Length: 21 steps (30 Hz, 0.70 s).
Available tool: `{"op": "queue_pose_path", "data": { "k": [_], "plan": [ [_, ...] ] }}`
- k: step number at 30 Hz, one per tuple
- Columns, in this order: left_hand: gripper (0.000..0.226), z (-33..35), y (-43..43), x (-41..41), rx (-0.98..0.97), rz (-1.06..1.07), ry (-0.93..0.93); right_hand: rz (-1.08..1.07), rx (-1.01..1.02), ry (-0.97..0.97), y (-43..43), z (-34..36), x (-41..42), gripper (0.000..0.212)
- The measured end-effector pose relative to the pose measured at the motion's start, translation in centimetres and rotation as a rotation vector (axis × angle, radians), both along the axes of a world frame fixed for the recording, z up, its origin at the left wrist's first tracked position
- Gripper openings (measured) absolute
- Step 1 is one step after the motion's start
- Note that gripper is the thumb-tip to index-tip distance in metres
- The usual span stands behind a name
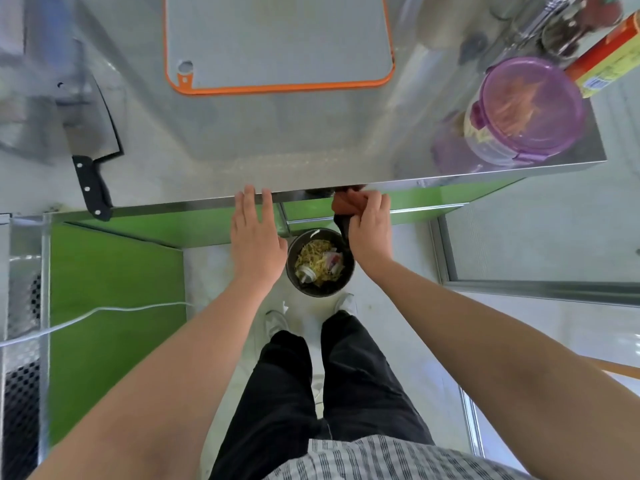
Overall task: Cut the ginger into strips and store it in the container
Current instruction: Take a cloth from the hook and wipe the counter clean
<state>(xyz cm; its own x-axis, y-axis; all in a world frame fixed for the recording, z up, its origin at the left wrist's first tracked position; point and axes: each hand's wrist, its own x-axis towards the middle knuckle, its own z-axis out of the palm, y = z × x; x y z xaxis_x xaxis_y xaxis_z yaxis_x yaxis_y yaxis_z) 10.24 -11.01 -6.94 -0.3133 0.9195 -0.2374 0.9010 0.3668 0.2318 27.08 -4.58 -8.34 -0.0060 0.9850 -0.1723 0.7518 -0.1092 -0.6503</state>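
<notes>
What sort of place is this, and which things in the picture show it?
Most likely a kitchen preparation area, perhaps a commercial one. A stainless steel counter carries a grey cutting board, a cleaver and a purple lidded container; a waste bin of food scraps stands on the floor.

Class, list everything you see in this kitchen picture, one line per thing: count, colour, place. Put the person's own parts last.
cutting board: one, grey with orange rim, far middle of the steel counter
cleaver: one, steel blade, black handle, counter's left
container: one, purple lid, strips inside, counter's right
box: one, orange and yellow, far right
glass jars: blurred, count unclear, far right corner
bin: one, black, on the floor, holding scraps
cloth: one, reddish-brown, at the counter's near edge
cable: one, white, lower left
shoes: two, white, floor
left hand: open, fingertips at the counter's edge
right hand: grips the cloth
</notes>
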Motion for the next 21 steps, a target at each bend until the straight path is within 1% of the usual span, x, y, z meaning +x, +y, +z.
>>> {"op": "queue_pose_path", "data": {
  "k": [1,2,4,5,6,9,11,12,13,14,15,16,17,18,19,20,21],
  "plan": [
    [0.084,-0.1,0.0,0.1,0.002,0.0,0.002,0.015,0.03,0.008,0.1,0.0,-0.4,0.037],
    [0.084,-0.1,-0.1,0.1,0.005,0.0,0.001,0.059,0.003,-0.014,0.1,-0.1,-0.7,0.037],
    [0.084,-0.1,-0.1,0.1,0.016,-0.001,-0.002,0.128,-0.148,-0.11,0.0,-0.5,-0.7,0.033],
    [0.083,-0.2,-0.1,0.0,0.02,-0.004,-0.002,0.12,-0.188,-0.126,-0.1,-0.5,-0.6,0.03],
    [0.082,-0.2,-0.2,-0.1,0.022,-0.007,0.001,0.104,-0.162,-0.096,-0.2,-0.2,-0.5,0.027],
    [0.081,-0.1,-0.3,-0.3,0.021,0.024,0.003,0.137,0.105,0.112,0.0,2.1,-0.7,0.027],
    [0.08,0.2,-0.3,-0.3,0.004,0.081,-0.013,0.102,0.249,0.241,1.6,3.5,-0.9,0.034],
    [0.08,0.3,-0.4,-0.4,-0.003,0.099,-0.015,0.065,0.288,0.265,2.8,3.6,-1.0,0.04],
    [0.079,0.4,-0.4,-0.6,-0.008,0.106,-0.013,0.031,0.289,0.246,3.9,3.5,-1.1,0.046],
    [0.077,0.5,-0.4,-0.9,-0.008,0.11,-0.015,0.016,0.253,0.176,5.0,3.2,-1.3,0.05],
    [0.075,0.5,-0.4,-1.2,-0.005,0.115,-0.02,0.049,0.189,0.0,5.6,2.9,-1.6,0.054],
    [0.074,0.7,-0.5,-1.6,-0.006,0.117,-0.027,0.146,0.106,-0.187,5.6,2.4,-2.1,0.057],
    [0.072,0.8,-0.5,-2.0,-0.009,0.114,-0.038,0.275,0.05,-0.271,5.2,1.9,-2.6,0.06],
    [0.071,1.0,-0.6,-2.4,-0.008,0.108,-0.049,0.404,0.031,-0.236,4.8,1.8,-3.2,0.06],
    [0.07,1.2,-0.6,-2.7,-0.001,0.101,-0.059,0.499,0.029,-0.121,4.7,2.2,-3.7,0.057],
    [0.068,1.3,-0.6,-3.0,0.006,0.096,-0.068,0.529,0.027,0.008,5.0,2.8,-4.1,0.053],
    [0.066,1.5,-0.6,-3.2,0.013,0.096,-0.075,0.485,0.036,0.105,5.8,3.3,-4.5,0.049]
  ]
}}
